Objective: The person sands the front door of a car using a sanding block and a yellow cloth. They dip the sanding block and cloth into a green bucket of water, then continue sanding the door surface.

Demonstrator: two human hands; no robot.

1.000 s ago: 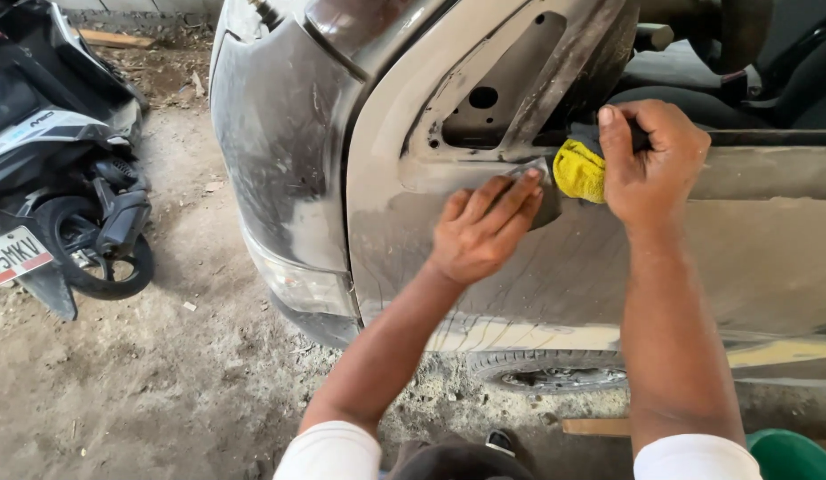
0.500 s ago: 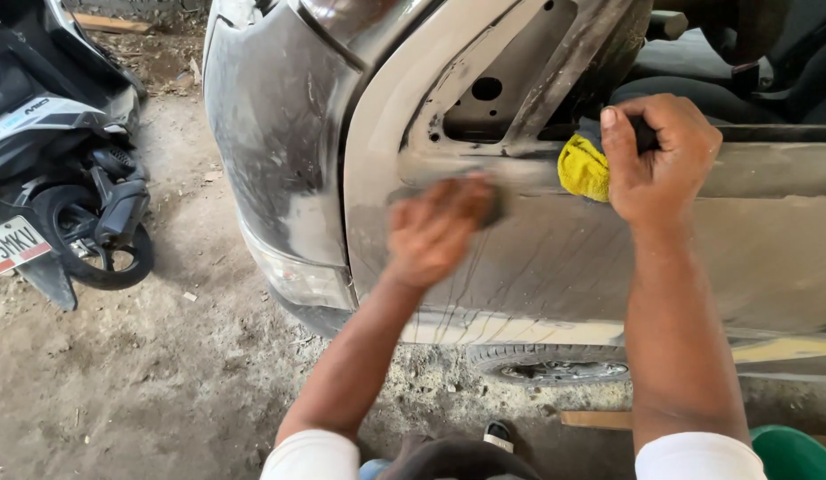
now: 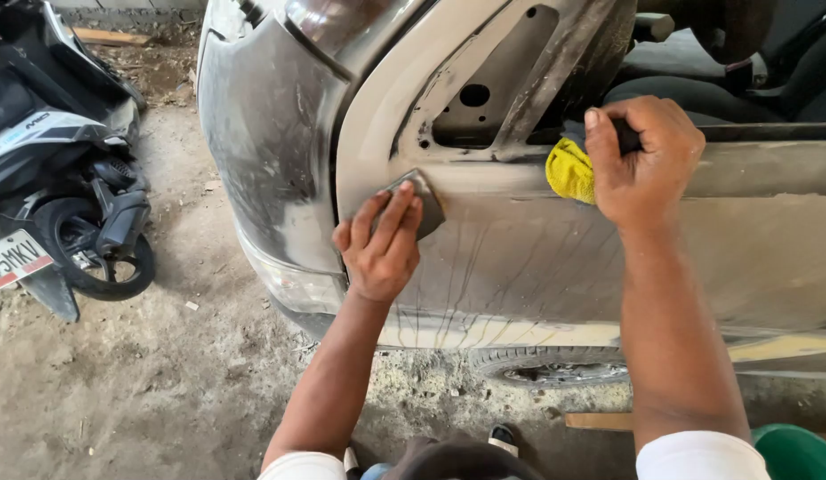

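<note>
My left hand [image 3: 380,244] presses a dark grey sanding sheet [image 3: 425,203] flat against the wet, dull grey car body panel [image 3: 537,267], close to its left edge. Thin water streaks run down the panel below the hand. My right hand [image 3: 642,160] grips the panel's upper edge and holds a yellow cloth [image 3: 570,171] bunched under its fingers. Above both hands is a bare primed recess with a round hole [image 3: 474,95].
A parked scooter [image 3: 66,187] with a number plate stands at the left on the dirt floor [image 3: 146,382]. A wheel [image 3: 555,366] shows under the panel. A green bucket rim [image 3: 800,452] sits at the bottom right, a wooden strip [image 3: 600,420] beside it.
My left hand has slid the sanding sheet leftward along the panel, from beside the yellow cloth to near the panel's left edge. My right hand has stayed put.
</note>
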